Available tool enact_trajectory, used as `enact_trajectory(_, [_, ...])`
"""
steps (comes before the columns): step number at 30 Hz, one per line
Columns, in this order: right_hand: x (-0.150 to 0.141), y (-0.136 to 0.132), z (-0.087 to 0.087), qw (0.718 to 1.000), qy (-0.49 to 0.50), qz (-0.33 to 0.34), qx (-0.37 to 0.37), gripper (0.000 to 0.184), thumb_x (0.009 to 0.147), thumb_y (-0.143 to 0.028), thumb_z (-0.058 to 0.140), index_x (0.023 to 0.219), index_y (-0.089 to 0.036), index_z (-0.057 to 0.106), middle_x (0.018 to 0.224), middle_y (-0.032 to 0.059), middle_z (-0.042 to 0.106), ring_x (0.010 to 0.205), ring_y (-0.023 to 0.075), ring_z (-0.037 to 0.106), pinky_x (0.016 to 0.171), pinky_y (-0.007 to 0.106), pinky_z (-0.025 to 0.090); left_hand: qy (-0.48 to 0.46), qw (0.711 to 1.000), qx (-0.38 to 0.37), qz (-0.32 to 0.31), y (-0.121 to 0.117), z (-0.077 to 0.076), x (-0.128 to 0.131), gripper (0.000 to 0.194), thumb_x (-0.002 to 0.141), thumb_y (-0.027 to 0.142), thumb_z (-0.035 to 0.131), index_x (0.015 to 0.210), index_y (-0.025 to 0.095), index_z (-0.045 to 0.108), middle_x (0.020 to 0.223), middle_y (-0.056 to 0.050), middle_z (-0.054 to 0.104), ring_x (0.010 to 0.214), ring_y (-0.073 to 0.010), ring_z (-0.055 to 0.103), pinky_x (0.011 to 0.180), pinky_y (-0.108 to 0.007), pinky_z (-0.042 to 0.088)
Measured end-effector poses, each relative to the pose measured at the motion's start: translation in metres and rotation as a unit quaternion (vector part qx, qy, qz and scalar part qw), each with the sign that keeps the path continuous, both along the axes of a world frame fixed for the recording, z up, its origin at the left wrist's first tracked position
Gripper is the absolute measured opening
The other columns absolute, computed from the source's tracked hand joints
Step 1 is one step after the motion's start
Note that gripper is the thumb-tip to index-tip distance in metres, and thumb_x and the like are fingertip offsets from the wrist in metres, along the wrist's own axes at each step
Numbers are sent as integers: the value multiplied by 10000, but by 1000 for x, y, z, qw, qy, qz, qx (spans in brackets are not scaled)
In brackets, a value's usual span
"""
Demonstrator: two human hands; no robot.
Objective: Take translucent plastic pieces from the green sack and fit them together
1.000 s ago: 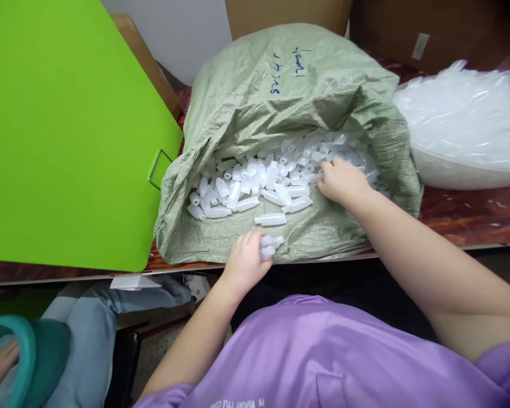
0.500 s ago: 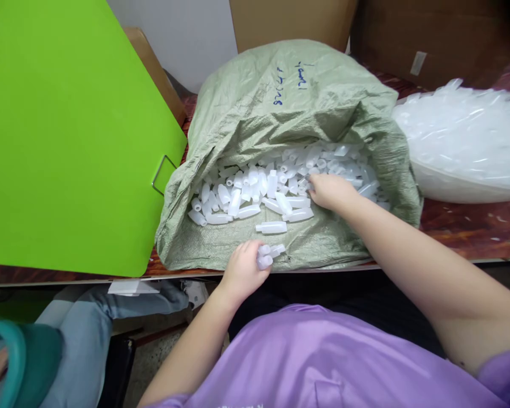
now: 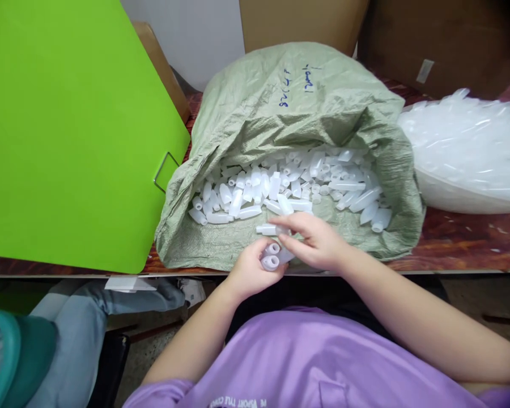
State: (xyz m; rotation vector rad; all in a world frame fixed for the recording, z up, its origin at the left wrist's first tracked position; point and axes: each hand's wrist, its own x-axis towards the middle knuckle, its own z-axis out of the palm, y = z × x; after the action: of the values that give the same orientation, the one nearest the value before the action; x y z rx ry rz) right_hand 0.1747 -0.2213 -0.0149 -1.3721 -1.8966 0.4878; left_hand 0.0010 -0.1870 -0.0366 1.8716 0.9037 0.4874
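My left hand (image 3: 257, 263) is closed around several small translucent white plastic bottles (image 3: 271, 262), two of their round necks facing me. It is just in front of the sack's lower lip. Close beside it, my right hand (image 3: 317, 241) has its thumb and fingers apart around the body of a single bottle (image 3: 266, 229) lying on the sack's flap. Whether the fingertips press on that bottle is hard to see. Behind both hands, a heap of the same bottles (image 3: 249, 192) lies in the mouth of the pale green woven sack (image 3: 323, 124).
A clear plastic bag full of white pieces (image 3: 471, 153) stands on the right of the table (image 3: 459, 232). A bright green board (image 3: 76, 141) is at left. Cardboard boxes (image 3: 301, 25) are behind. At lower left, a person's jeans-clad leg (image 3: 74, 340) is beside a teal bucket (image 3: 29, 357).
My right hand has come out of the bottle heap, moving left and toward me to the loose bottle beside my left hand. The bottles in my left hand now turn their necks toward me.
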Motion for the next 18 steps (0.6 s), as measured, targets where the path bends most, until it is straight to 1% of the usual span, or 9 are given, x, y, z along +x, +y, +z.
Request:
enact_trajectory(1, [-4, -4, -3, 1000, 11, 24, 14, 299, 825, -266, 472, 1102, -215, 572, 986, 67, 663, 892, 201, 601, 797, 339, 454, -12, 1000, -15, 1, 0, 1, 1, 207, 660, 241, 636, 823, 165, 533, 733, 12, 571, 651, -108, 537, 592, -205, 426])
enact_trajectory(2, [-6, -7, -7, 999, 26, 32, 15, 288, 831, -258, 474, 1103, -214, 555, 1011, 74, 654, 923, 203, 595, 822, 349, 450, -25, 999, -33, 6, -1, 2, 2, 223, 660, 245, 643, 835, 161, 533, 738, 10, 575, 647, -107, 537, 585, -204, 425])
enact_trajectory(6, [-3, -22, -22, 991, 122, -1, -60, 276, 858, -289, 489, 1123, -216, 458, 1030, 82, 632, 931, 192, 600, 817, 346, 470, -55, 993, -96, 27, -1, 2, 0, 266, 641, 243, 683, 847, 155, 541, 720, 17, 565, 615, -91, 515, 565, -197, 409])
enact_trajectory(8, [0, -29, -26, 984, 160, 6, -79, 303, 864, -304, 500, 1151, -227, 442, 1062, 82, 623, 962, 192, 596, 849, 357, 461, -77, 987, -142, 24, 1, 2, -3, 298, 616, 223, 709, 852, 155, 540, 762, 8, 580, 648, -95, 531, 600, -206, 426])
enact_trajectory(10, [2, -34, -27, 972, 213, 20, -95, 321, 863, -321, 510, 1170, -241, 457, 1115, 83, 607, 1013, 201, 583, 887, 376, 446, -112, 974, -196, 6, 4, 2, -5, 344, 578, 203, 744, 846, 153, 534, 814, -6, 593, 696, -107, 551, 642, -222, 445])
enact_trajectory(12, [4, -36, -25, 946, 293, 39, -130, 317, 858, -358, 516, 1155, -251, 485, 1134, 83, 605, 1040, 212, 579, 893, 391, 450, -144, 957, -250, -18, 8, 1, -7, 375, 537, 194, 774, 819, 150, 531, 781, -2, 590, 675, -108, 552, 624, -224, 447])
enact_trajectory(14, [7, -37, -22, 918, 358, 51, -161, 311, 823, -405, 557, 1091, -248, 536, 1114, 80, 617, 1022, 217, 590, 868, 389, 469, -161, 934, -314, -50, 10, 1, -7, 364, 521, 208, 781, 778, 151, 529, 669, 16, 569, 576, -100, 531, 541, -220, 429])
enact_trajectory(16, [9, -37, -20, 905, 386, 50, -171, 330, 764, -446, 618, 1022, -242, 584, 1050, 73, 638, 951, 211, 614, 819, 379, 492, -172, 902, -389, -71, 10, 2, -5, 345, 515, 228, 768, 750, 152, 528, 591, 27, 546, 490, -96, 503, 464, -219, 406])
enact_trajectory(18, [11, -36, -21, 897, 403, 54, -175, 350, 717, -471, 659, 976, -240, 613, 967, 60, 659, 865, 199, 634, 762, 368, 511, -184, 868, -454, -83, 6, 2, -1, 341, 501, 242, 751, 747, 149, 533, 585, 14, 562, 461, -102, 504, 423, -221, 403])
